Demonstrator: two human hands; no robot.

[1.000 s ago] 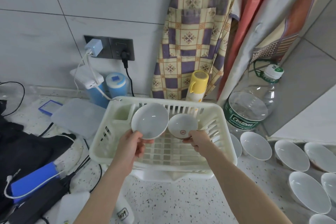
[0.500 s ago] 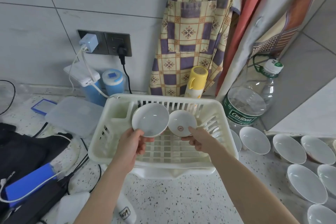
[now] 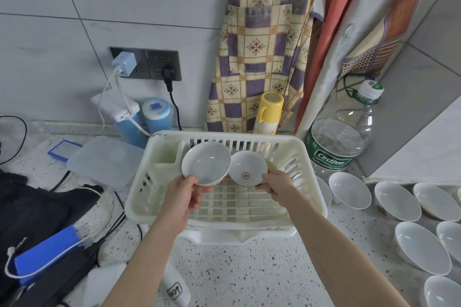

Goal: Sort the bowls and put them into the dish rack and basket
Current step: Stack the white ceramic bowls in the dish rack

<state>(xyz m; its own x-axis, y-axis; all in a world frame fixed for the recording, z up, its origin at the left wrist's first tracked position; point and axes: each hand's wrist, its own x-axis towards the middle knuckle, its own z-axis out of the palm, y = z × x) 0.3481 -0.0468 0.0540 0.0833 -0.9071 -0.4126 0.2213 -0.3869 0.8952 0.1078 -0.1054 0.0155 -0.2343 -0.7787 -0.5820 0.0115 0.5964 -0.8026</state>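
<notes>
Over the slatted cream plastic dish rack (image 3: 294, 157), my left hand (image 3: 185, 193) still pinches the larger white ceramic bowl (image 3: 205, 162) while my right hand (image 3: 278, 185) has tilted the smaller red-marked bowl (image 3: 247, 168) upright, ready for slotting.

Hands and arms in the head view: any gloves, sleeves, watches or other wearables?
None visible. The left hand and right hand are bare, with no gloves and no rings that show. Both forearms are bare up to the bottom edge of the picture: no sleeves, watch, wristband, straps, cables or markings in view. Anything worn above the elbows falls outside the picture.
</notes>
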